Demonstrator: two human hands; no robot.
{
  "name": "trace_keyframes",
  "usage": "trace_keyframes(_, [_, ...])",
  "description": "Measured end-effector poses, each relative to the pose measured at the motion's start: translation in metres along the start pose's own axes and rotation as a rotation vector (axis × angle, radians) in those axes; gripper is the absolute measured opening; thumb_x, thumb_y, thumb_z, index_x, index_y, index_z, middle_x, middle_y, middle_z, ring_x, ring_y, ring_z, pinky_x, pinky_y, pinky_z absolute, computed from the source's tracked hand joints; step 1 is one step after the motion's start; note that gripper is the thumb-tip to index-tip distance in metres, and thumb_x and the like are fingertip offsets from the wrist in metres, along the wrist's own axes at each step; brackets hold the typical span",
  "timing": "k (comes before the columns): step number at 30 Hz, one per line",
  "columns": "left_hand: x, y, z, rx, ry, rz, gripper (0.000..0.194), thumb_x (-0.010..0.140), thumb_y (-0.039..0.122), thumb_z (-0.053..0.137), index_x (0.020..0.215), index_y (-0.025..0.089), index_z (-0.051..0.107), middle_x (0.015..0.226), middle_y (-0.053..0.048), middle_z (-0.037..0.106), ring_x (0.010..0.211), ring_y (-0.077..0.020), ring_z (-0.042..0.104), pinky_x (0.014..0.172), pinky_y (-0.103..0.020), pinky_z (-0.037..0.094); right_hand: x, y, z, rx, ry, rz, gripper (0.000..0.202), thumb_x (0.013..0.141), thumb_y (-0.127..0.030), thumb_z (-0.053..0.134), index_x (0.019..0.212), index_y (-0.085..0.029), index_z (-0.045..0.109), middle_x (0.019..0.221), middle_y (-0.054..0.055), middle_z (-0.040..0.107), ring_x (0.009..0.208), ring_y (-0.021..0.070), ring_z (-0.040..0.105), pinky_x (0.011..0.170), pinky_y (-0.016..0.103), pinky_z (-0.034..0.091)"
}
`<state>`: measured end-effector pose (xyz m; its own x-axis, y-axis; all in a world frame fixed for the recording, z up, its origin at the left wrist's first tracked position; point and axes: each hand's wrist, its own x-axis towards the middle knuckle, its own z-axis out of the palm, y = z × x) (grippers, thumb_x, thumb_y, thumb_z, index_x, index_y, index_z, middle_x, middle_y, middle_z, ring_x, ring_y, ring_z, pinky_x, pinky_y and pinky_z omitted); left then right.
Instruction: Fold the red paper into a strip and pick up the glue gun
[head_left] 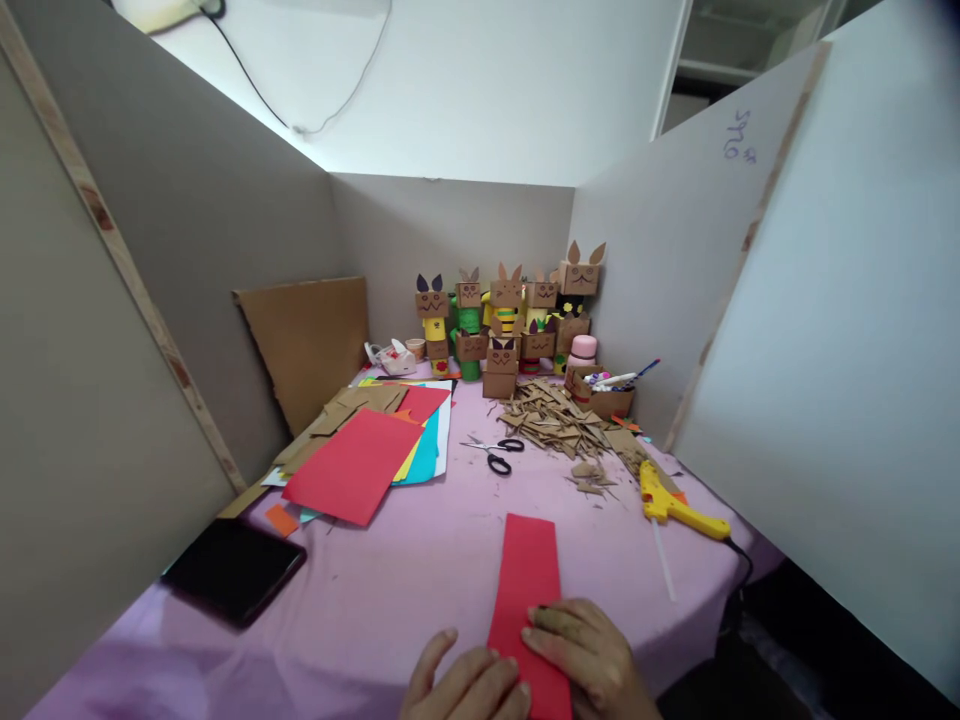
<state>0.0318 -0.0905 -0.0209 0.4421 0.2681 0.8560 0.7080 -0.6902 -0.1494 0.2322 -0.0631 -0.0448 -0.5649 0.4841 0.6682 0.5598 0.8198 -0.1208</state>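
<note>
A long strip of red paper (529, 560) lies on the cloth in front of me, its far end pointing away. My left hand (469, 688) rests at the strip's near left edge, thumb apart and fingertips touching the paper. From the right, my right hand (592, 650) reaches over the strip, with fingers bent onto its surface and right edge. The underside of that hand is hidden. Beyond the strip, scissors (499, 455) with black handles lie with their blades apart.
Red paper (352, 465) tops coloured sheets and cardboard at left, near a black tablet (236, 570). Cardboard scraps (555, 418) lie behind, with a yellow glue gun (679, 508) at right. Cardboard animal figures (501, 368) stand at the back. Partitions (450, 220) enclose the table.
</note>
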Motion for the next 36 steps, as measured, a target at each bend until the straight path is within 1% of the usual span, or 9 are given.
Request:
trace_keyframes(3, [-0.009, -0.006, 0.007, -0.078, -0.088, 0.035, 0.028, 0.095, 0.024, 0.037, 0.088, 0.024, 0.064, 0.085, 0.006, 0.076, 0.085, -0.0065, 0.066, 0.108, -0.023, 0.021, -0.003, 0.006, -0.002, 0.042, -0.043, -0.095, 0.032, 0.09, -0.023, 0.038, 0.104, -0.017, 0.066, 0.094, 0.008, 0.074, 0.085, 0.0162, 0.069, 0.075, 0.027, 0.054])
trace_keyframes(7, [-0.013, -0.011, 0.012, -0.182, 0.072, -0.018, 0.04, 0.097, 0.026, 0.03, 0.075, 0.023, 0.063, 0.066, 0.008, 0.074, 0.067, -0.0045, 0.066, 0.097, -0.016, 0.033, -0.009, 0.013, -0.008, -0.034, -0.159, -0.162, 0.032, 0.086, -0.019, 0.044, 0.113, -0.016, 0.061, 0.111, 0.008, 0.068, 0.101, 0.0184, 0.064, 0.082, 0.029, 0.053])
trace_keyframes(10, [-0.007, -0.012, 0.004, -0.186, -0.127, 0.082, 0.033, 0.096, 0.03, 0.034, 0.084, 0.022, 0.063, 0.077, 0.007, 0.076, 0.073, -0.0067, 0.068, 0.081, -0.017, 0.044, -0.017, 0.016, -0.017, -0.032, -0.335, 0.021, 0.047, 0.082, -0.017, 0.05, 0.129, -0.018, 0.048, 0.129, 0.01, 0.053, 0.117, 0.0248, 0.052, 0.091, 0.041, 0.048])
trace_keyframes(13, [0.0, -0.012, -0.005, -0.199, -0.177, 0.084, 0.031, 0.096, 0.026, 0.033, 0.086, 0.02, 0.061, 0.077, 0.003, 0.076, 0.071, -0.0093, 0.069, 0.069, -0.021, 0.049, -0.022, 0.016, -0.029, 0.169, -0.418, 0.342, 0.054, 0.084, -0.03, 0.053, 0.135, -0.022, 0.04, 0.138, 0.011, 0.041, 0.126, 0.0292, 0.04, 0.1, 0.054, 0.034])
trace_keyframes(16, [0.003, -0.011, -0.006, -0.242, -0.185, 0.058, 0.029, 0.096, 0.023, 0.032, 0.088, 0.018, 0.06, 0.075, 0.0, 0.075, 0.069, -0.0105, 0.069, 0.067, -0.021, 0.051, -0.02, 0.011, -0.039, 0.591, -0.262, 0.684, 0.051, 0.087, -0.04, 0.047, 0.136, -0.028, 0.039, 0.14, 0.008, 0.041, 0.13, 0.0248, 0.035, 0.107, 0.05, 0.025])
trace_keyframes(19, [0.004, -0.011, -0.003, -0.265, -0.164, 0.05, 0.027, 0.095, 0.021, 0.034, 0.088, 0.018, 0.059, 0.072, 0.0, 0.074, 0.066, -0.0111, 0.068, 0.065, -0.022, 0.052, -0.011, 0.006, -0.042, 0.999, 0.003, 0.972, 0.051, 0.09, -0.045, 0.041, 0.137, -0.027, 0.036, 0.122, 0.008, 0.062, 0.119, 0.0209, 0.051, 0.105, 0.042, 0.03])
trace_keyframes(25, [0.006, -0.012, -0.002, -0.268, -0.18, 0.059, 0.022, 0.093, 0.017, 0.038, 0.089, 0.018, 0.059, 0.073, -0.002, 0.074, 0.067, -0.013, 0.069, 0.064, -0.023, 0.053, 0.003, 0.001, -0.035, 1.285, 0.33, 1.133, 0.05, 0.076, -0.041, 0.065, 0.12, -0.019, 0.056, 0.06, 0.002, 0.07, 0.063, 0.0161, 0.06, 0.073, 0.03, 0.043])
trace_keyframes(32, [0.012, -0.009, -0.004, -0.261, -0.189, 0.05, 0.022, 0.091, 0.014, 0.038, 0.09, 0.018, 0.059, 0.072, -0.002, 0.075, 0.066, -0.0129, 0.069, 0.063, -0.024, 0.054, 0.008, -0.001, -0.033, 1.335, 0.329, 1.17, 0.047, 0.075, -0.036, 0.066, 0.117, -0.017, 0.056, 0.047, -0.004, 0.062, 0.047, 0.0122, 0.056, 0.059, 0.025, 0.041])
trace_keyframes(36, [0.01, -0.008, -0.004, -0.263, -0.195, 0.041, 0.021, 0.089, 0.013, 0.039, 0.088, 0.017, 0.059, 0.073, -0.002, 0.075, 0.066, -0.0136, 0.069, 0.063, -0.026, 0.054, 0.006, 0.001, -0.03, 1.23, 0.24, 1.078, 0.045, 0.078, -0.041, 0.063, 0.117, -0.019, 0.056, 0.057, 0.001, 0.069, 0.059, 0.0148, 0.061, 0.069, 0.029, 0.045])
